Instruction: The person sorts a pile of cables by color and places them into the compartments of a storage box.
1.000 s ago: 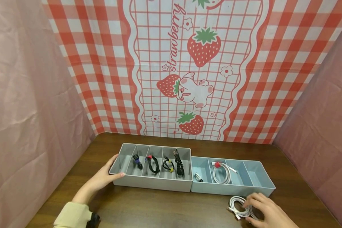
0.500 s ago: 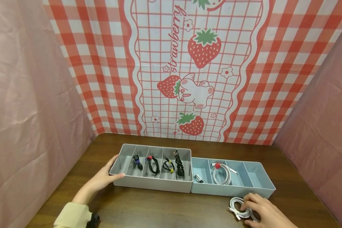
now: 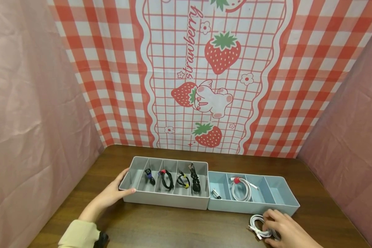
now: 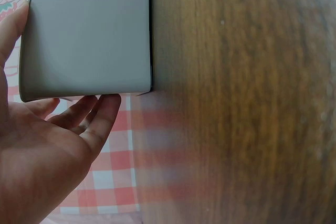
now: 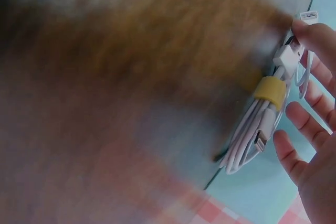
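Observation:
In the head view, my left hand (image 3: 111,191) holds the left end of a grey divided organizer box (image 3: 164,200), thumb over the front rim and fingers round the end wall. The left wrist view shows those fingers (image 4: 102,121) against the end. At the right front, my right hand (image 3: 285,227) pinches a coiled white charging cable (image 3: 264,234) between thumb and fingers. A yellow tie (image 5: 270,89) wraps the coil in the right wrist view. The cable lies before a light blue divided organizer box (image 3: 235,206), whose wall rises behind my fingers.
Bundled black cables (image 3: 166,179) sit in the grey box's compartments. The blue box holds a white cable with a red tie (image 3: 236,180) and a short white-and-black piece (image 3: 216,193). Both boxes stand end to end on the wooden table (image 3: 173,227), before a checked cloth (image 3: 121,103).
My right hand has shifted slightly left, its fingers closing in on the coiled white cable. The left hand and both boxes stay where they were.

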Motion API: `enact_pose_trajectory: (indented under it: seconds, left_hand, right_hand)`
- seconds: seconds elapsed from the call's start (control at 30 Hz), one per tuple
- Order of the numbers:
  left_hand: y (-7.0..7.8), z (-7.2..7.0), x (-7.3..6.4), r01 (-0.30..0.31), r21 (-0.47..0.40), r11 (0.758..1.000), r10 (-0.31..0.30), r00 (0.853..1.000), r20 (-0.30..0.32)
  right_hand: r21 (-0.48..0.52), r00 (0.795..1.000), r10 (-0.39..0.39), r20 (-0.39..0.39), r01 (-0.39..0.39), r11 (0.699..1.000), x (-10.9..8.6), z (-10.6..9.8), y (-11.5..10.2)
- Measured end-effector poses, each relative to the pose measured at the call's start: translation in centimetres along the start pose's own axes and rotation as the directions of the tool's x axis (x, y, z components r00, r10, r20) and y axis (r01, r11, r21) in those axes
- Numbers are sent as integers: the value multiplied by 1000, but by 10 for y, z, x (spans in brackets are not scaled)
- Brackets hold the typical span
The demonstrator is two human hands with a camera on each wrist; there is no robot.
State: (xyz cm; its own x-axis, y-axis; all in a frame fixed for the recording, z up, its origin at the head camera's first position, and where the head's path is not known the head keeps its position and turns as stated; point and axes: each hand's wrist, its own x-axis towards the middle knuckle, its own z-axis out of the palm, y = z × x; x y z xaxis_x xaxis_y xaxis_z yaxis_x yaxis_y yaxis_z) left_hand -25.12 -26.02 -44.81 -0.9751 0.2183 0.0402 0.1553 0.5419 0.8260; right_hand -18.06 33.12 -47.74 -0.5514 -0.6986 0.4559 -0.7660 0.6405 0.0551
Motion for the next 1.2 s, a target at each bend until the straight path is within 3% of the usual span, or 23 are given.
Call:
enact_pose_trajectory:
  seconds: [0.73, 1.2]
  left_hand:
    - [0, 0, 0, -7, 19, 1000, 7, 1000, -4]
    - [-4, 1, 1, 19, 0, 1000, -19, 1000, -6]
  right_hand:
    - [-7, 994, -51, -99, 50, 999, 13, -11, -2]
    - [24, 990, -5, -138, 8, 1000, 24, -31, -7]
